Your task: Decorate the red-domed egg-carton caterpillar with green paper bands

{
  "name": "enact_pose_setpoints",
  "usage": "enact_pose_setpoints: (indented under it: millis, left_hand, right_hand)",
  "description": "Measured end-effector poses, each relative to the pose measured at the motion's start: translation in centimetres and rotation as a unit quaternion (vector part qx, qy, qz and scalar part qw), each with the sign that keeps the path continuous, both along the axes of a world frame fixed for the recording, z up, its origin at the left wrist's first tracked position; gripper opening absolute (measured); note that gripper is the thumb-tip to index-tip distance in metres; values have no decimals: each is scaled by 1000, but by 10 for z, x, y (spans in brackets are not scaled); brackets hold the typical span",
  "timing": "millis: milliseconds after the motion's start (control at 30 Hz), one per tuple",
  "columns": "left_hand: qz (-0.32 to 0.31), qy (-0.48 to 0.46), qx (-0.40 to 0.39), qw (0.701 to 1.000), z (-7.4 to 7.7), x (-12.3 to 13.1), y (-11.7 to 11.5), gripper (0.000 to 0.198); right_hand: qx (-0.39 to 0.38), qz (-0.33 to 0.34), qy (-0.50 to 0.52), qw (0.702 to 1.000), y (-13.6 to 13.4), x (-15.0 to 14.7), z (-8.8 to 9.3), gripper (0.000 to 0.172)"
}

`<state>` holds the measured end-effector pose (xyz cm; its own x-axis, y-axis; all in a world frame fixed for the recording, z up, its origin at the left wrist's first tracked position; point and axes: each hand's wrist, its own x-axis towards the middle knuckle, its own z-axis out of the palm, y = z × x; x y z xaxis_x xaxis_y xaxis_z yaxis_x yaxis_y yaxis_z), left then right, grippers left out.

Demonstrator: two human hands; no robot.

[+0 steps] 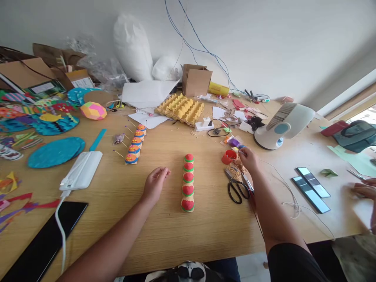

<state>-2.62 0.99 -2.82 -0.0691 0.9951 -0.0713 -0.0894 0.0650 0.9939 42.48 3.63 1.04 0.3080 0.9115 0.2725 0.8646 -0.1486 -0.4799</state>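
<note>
A row of egg-carton cups (188, 178), painted red on top with green bands, lies lengthwise in front of me. To its left, my left hand (155, 183) is closed, with thumb and fingers together and nothing visible in them. My right hand (249, 159) reaches over small craft supplies beside a red round container (228, 157). Its fingers are pinched together, and what they hold is hidden. Black-handled scissors (238, 190) lie below that hand. A blue and orange egg-carton caterpillar (135, 144) with stick-like pieces at its side rests farther left.
Behind are a yellow egg tray (179, 109) and a cardboard box (196, 80). A white fan (282, 127) and two phones (313, 190) are at right. A power bank (82, 170), blue painted ovals (55, 152) and a black tablet (47, 243) lie left. Another person's hand (366, 188) shows at the right edge.
</note>
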Motion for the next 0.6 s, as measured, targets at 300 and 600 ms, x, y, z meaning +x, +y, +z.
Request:
enact_pose_setpoints:
  millis: [300, 600]
  left_hand:
    - [-6, -2, 12, 1000, -2, -2, -1, 35]
    - [-9, -3, 6, 1000, -3, -2, -1, 39]
  right_hand:
    - [-202, 80, -222, 951, 70, -25, 62, 43]
    - [-369, 120, -308, 869, 135, -50, 48, 47]
